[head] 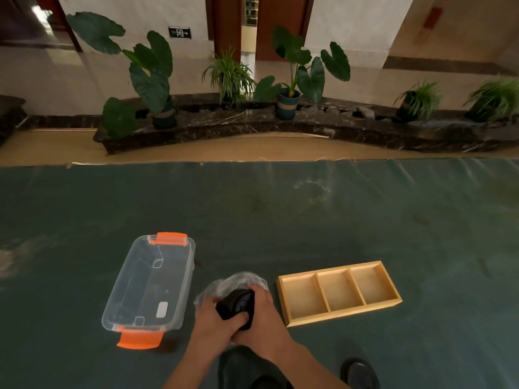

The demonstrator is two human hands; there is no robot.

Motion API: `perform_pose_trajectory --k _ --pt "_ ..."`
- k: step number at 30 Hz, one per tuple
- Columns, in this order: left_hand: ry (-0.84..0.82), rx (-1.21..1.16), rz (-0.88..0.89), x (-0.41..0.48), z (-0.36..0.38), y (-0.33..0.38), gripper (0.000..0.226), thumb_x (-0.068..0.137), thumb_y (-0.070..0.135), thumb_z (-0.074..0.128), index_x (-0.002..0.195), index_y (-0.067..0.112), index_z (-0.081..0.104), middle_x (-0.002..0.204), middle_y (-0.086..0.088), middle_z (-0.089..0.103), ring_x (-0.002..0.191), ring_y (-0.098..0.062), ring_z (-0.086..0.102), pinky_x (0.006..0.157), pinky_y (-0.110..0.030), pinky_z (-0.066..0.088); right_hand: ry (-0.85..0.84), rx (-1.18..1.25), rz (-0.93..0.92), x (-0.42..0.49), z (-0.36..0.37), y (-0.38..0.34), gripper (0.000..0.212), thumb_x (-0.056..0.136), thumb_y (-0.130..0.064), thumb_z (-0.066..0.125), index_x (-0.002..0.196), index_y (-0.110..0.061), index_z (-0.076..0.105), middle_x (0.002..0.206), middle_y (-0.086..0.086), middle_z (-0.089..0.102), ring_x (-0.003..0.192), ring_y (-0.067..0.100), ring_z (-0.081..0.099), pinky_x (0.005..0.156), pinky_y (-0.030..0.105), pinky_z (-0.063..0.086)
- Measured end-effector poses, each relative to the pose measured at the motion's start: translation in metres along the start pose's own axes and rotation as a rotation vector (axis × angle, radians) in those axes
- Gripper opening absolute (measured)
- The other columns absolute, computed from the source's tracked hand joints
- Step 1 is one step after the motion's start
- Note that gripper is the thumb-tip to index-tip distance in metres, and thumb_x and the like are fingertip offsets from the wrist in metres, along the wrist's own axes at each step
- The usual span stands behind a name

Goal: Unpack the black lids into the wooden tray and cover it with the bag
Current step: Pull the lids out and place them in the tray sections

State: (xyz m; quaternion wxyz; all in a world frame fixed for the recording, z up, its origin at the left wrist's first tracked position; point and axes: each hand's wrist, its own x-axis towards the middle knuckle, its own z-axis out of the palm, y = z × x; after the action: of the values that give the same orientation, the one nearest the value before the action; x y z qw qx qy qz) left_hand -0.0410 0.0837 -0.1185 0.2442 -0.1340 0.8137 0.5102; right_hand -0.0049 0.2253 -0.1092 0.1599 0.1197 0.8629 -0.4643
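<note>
Both hands meet low in the middle of the view, over a green mat (280, 220). Left hand (214, 318) and right hand (265, 315) are pressed close, thumbs touching or nearly so.

- Black lids (238, 304): a dark stack, held between the two hands. Left hand grips it from the left with the thumb curled over its near edge. Right hand wraps it from the right, fingers curled over the top. Number of lids cannot be told
- Bag (234, 282): clear, crumpled plastic, bunched behind and to the left of the stack, on the far side of the hands. Whether the stack's far end sits inside it cannot be told
- Wooden tray (344, 313): just right of the right hand, apart from it, lying flat on the mat. Three compartments in a row, pale wood
- Clear plastic box (151, 284): left of the hands, near but apart, orange latches at both ends, no lid on it
- Dark round object (359, 372) at the lower right edge, blurred, cannot be identified
- Potted plants (289, 88) line a dark stone ledge beyond the mat
</note>
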Motion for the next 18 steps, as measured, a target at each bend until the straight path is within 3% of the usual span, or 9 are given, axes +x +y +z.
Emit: perform_pose_trajectory --k 2,4,7,9,12,14,16,18 --pt "0.035 -0.023 0.061 -0.005 -0.005 0.000 0.105 0.051 0.047 0.086 0.142 0.013 0.046 0.130 -0.010 0.059 0.116 -0.027 0.063 0.097 -0.039 0.055 0.061 0.028 -0.020 -0.002 0.003 -0.006 0.118 0.055 -0.053 0.085 0.152 -0.035 0.021 0.136 -0.020 0.031 0.117 0.000 0.045 0.081 0.002 0.037" --pt "0.067 -0.129 0.070 -0.012 -0.008 -0.005 0.098 0.065 0.037 0.090 0.147 0.013 0.041 0.140 -0.009 0.053 0.124 -0.027 0.059 0.105 -0.045 0.051 0.099 0.055 -0.038 -0.006 0.007 -0.009 0.118 0.055 -0.056 0.085 0.152 -0.036 0.021 0.136 -0.021 0.031 0.123 0.002 0.045 0.089 0.006 0.039" --pt "0.102 -0.442 -0.056 -0.018 -0.008 -0.016 0.060 0.084 0.017 0.082 0.135 0.011 0.050 0.139 -0.014 0.058 0.119 -0.025 0.062 0.094 -0.037 0.052 0.128 0.092 -0.041 -0.010 0.009 -0.009 0.111 0.056 -0.056 0.085 0.149 -0.035 0.027 0.139 -0.014 0.039 0.129 0.007 0.046 0.101 0.017 0.043" --pt "0.110 -0.480 -0.086 -0.020 -0.009 -0.020 0.050 0.083 0.013 0.082 0.124 0.006 0.056 0.131 -0.022 0.064 0.110 -0.027 0.065 0.093 -0.039 0.051 0.120 0.121 -0.039 -0.015 0.009 -0.009 0.111 0.056 -0.055 0.086 0.149 -0.034 0.030 0.140 -0.012 0.040 0.129 0.006 0.047 0.103 0.016 0.043" --pt "0.058 -0.349 -0.032 -0.032 -0.012 -0.007 0.064 0.060 0.040 0.092 0.109 0.014 0.059 0.111 -0.009 0.070 0.096 -0.010 0.064 0.077 -0.026 0.049 0.115 0.128 -0.040 -0.022 0.006 -0.010 0.110 0.057 -0.054 0.085 0.149 -0.034 0.029 0.137 -0.015 0.037 0.127 0.004 0.048 0.102 0.016 0.046" --pt "0.020 -0.297 0.013 -0.041 -0.012 0.002 0.081 0.039 0.057 0.084 0.105 0.020 0.059 0.105 0.002 0.068 0.096 -0.007 0.063 0.073 -0.022 0.048 0.103 0.125 -0.065 -0.028 0.002 -0.011 0.104 0.057 -0.052 0.086 0.143 -0.043 0.028 0.132 -0.022 0.034 0.121 0.000 0.049 0.092 0.006 0.044" --pt "-0.004 -0.335 0.041 -0.046 -0.011 0.006 0.082 0.034 0.055 0.085 0.105 0.022 0.059 0.106 -0.001 0.070 0.098 -0.012 0.067 0.073 -0.024 0.051 0.097 0.144 -0.079 -0.033 -0.001 -0.014 0.101 0.057 -0.046 0.087 0.136 -0.051 0.025 0.130 -0.027 0.033 0.116 -0.006 0.050 0.084 -0.001 0.041" --pt "-0.024 -0.406 0.041 -0.047 -0.009 0.010 0.084 0.035 0.047 0.090 0.110 0.018 0.064 0.107 -0.007 0.075 0.100 -0.022 0.071 0.080 -0.033 0.057 0.099 0.171 -0.085 -0.038 -0.006 -0.018 0.100 0.058 -0.042 0.088 0.138 -0.048 0.027 0.132 -0.024 0.036 0.116 -0.013 0.048 0.084 -0.004 0.040"
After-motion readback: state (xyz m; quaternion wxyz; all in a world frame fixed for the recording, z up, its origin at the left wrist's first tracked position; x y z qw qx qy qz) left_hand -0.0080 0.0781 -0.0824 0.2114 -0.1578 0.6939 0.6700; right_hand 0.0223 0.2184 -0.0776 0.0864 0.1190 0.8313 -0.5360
